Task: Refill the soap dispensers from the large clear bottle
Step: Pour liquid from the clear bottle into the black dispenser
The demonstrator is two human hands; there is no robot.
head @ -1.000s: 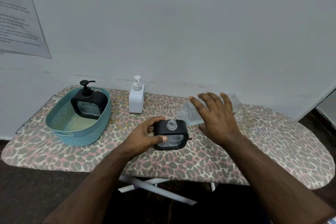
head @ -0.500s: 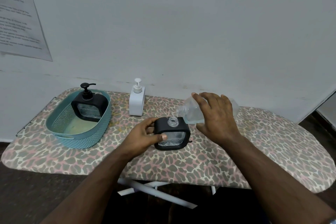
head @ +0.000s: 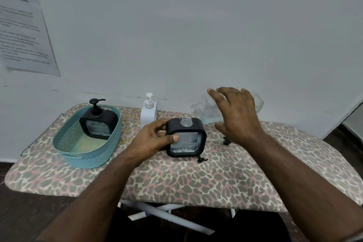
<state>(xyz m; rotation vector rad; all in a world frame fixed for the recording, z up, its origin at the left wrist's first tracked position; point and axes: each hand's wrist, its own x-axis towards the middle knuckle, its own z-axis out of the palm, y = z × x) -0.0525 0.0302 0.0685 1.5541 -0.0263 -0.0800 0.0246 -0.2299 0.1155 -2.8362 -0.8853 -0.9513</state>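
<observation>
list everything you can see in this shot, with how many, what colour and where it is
Ironing board: 1, leopard-print cover, fills the foreground.
Basket: 1, teal, on the board's left end.
Black soap dispensers: 2; one with its pump on stands in the basket, one open at the neck at the board's middle.
White soap dispenser: 1, by the wall.
Clear bottle: 1, uncapped, tilted mouth-left, a little bluish liquid inside, raised at right.
Pump head: 1, black with a clear tube, lying on the board behind the open dispenser.
Paper sheet: 1, on the wall, upper left, text blurred.
Left hand: grip on the open dispenser.
Right hand: grip on the clear bottle.
</observation>
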